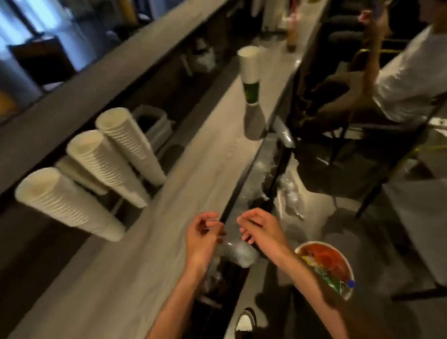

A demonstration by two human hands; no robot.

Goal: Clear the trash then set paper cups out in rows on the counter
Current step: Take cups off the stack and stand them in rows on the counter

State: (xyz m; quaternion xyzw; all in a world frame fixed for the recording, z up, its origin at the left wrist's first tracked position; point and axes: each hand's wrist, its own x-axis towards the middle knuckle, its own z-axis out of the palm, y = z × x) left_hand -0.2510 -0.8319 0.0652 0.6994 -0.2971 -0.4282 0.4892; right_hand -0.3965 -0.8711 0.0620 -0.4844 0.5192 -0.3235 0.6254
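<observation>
A: Nearest first?

B: Left hand [203,233] and right hand [257,227] side by side over counter [149,257] front edge, fingers curled, each pinching an upper edge of clear plastic wrap [237,252]. Blurry, so exact grip hard to read. Wrap hangs between and just below both, bulging toward the body. Looks like trash, prob. an empty cup sleeve.

A: Where to dump?

B: Trash bin [325,266] on floor, low and right, just beside right forearm. Already holding red and green scraps. Right hand nearer, so guess a short swing right and down. Wrap limp; could snag on counter edge.

A: More trash?

B: Crumpled clear plastic [289,190] past the hands, along dark ledge right of counter. Trash step not finished, by the look.

A: Cups?

B: Three white cup stacks left, well apart from hands. Near stack [68,204], mid stack [106,168], far stack [131,147], all against raised back shelf [76,101]. Long axes appear tilted in wide lens: bases on counter, tops leaning up-left. Left hand nearer. None set out in rows yet.

A: Farther?

B: Tall cup stack [250,91] upright mid-counter, beyond hands, long axis vertical, green-printed cup partway down. Roughly equal reach. Bottles [290,36] blurred at far end. Seated person in white shirt [419,76] off right.
</observation>
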